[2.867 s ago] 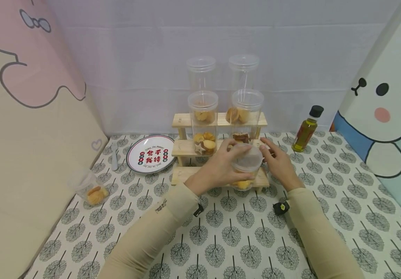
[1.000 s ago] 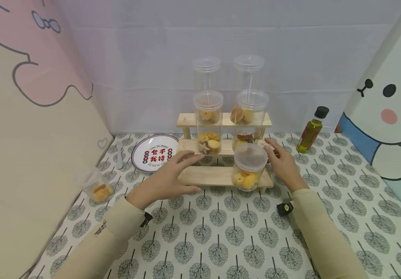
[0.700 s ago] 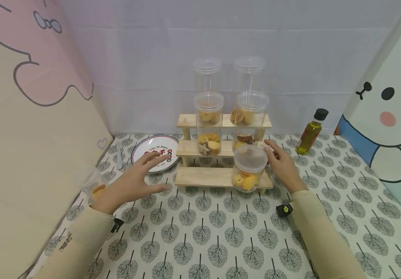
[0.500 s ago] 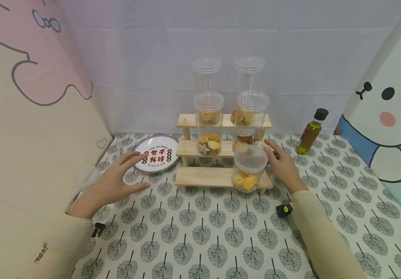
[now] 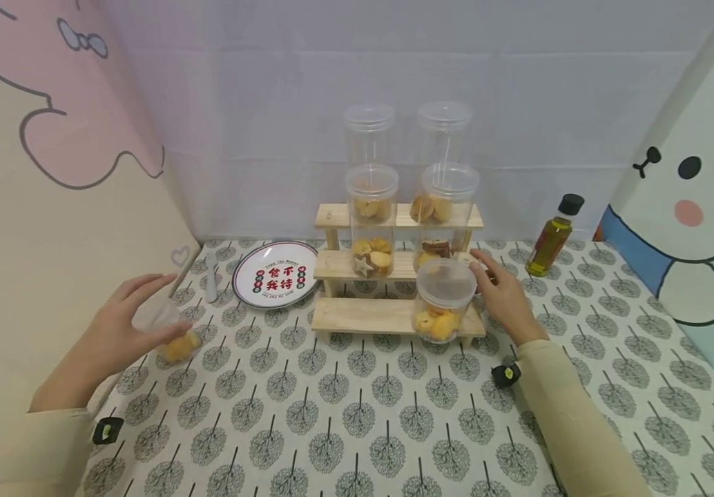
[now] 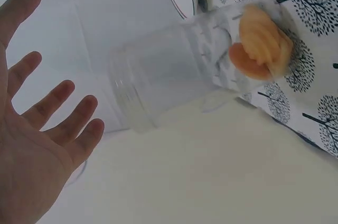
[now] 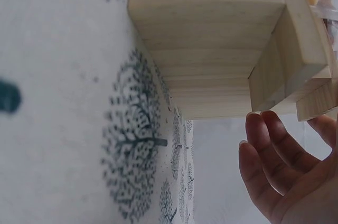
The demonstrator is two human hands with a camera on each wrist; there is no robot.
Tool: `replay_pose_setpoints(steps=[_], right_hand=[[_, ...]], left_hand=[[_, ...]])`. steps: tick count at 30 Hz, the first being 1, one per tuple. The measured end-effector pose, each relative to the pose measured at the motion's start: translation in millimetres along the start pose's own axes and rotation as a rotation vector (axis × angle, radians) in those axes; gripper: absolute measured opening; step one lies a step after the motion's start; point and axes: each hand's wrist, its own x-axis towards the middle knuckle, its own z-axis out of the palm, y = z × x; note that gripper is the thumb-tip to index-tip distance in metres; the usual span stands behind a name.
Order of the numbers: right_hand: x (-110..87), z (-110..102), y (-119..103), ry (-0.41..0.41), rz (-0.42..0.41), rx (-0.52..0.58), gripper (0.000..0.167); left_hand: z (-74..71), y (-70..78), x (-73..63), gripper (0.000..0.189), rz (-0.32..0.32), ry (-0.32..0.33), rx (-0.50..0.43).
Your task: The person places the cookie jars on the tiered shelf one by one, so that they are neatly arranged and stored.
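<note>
My left hand (image 5: 108,338), fingers spread and nothing in them, is beside a clear lidded jar of cookies (image 5: 178,346) at the table's left side. The left wrist view shows the fingers short of the lid of this jar (image 6: 158,76), with pale yellow cookies in its bottom. My right hand (image 5: 505,304) stays at the right end of a three-step wooden rack (image 5: 363,314). In the right wrist view its loosely bent fingertips (image 7: 257,123) are right at the edge of the rack (image 7: 211,18). A short cookie jar (image 5: 446,286) stands on the lowest step's right side.
Tall cookie jars stand in pairs on the middle and top steps, among them a front left jar (image 5: 372,221) and a front right jar (image 5: 449,217). A printed plate (image 5: 248,276) and a light spoon-like utensil (image 5: 210,279) lie left of the rack. An oil bottle (image 5: 552,241) stands right.
My left hand has let go of the short jar, now standing on the lowest step, and swung far left to the other jar. My right hand has barely moved beside the rack.
</note>
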Motion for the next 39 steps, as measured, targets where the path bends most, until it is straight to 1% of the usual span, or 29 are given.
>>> replay_pose_setpoints(steps=[2,4,7,12,17,20,25,29,35,39], right_hand=[[0.1,0.0,0.4,0.002,-0.002,0.001,0.059],[-0.1,-0.2,0.4,0.0,-0.003,0.007,0.059],[-0.3,-0.6,0.4,-0.007,-0.001,0.013,0.059],[-0.1,-1.5,1.2,-0.008,-0.003,0.003,0.059],[-0.1,-2.0,1.9,-0.005,-0.011,0.002,0.059],[0.3,-1.8,2.0,-0.002,-0.01,0.003,0.059],[1.2,-0.8,1.4,-0.004,-0.001,0.001,0.06],[0.7,0.1,1.6,-0.006,0.007,-0.002,0.06],[0.1,0.4,1.3,-0.003,0.009,-0.012,0.059],[0.4,0.3,1.1,-0.006,0.012,-0.005,0.059]], left_hand=[[-3.6,-7.4,-3.8,0.088,-0.03,0.012,-0.004],[-6.3,-14.4,-7.9,0.088,-0.047,0.025,0.005],[-8.4,-24.5,-13.5,0.087,-0.057,0.038,0.021],[-6.9,-38.1,-19.6,0.089,-0.094,0.012,0.038],[-2.0,-48.2,-20.9,0.093,-0.137,-0.011,0.036],[2.0,-53.2,-20.7,0.095,-0.149,-0.019,0.023],[9.2,-60.0,-21.0,0.096,-0.147,-0.033,-0.015],[13.8,-62.6,-20.6,0.096,-0.155,-0.041,-0.038],[18.8,-61.4,-18.9,0.096,-0.18,-0.051,-0.054],[20.7,-58.5,-18.5,0.097,-0.212,-0.064,-0.064]])
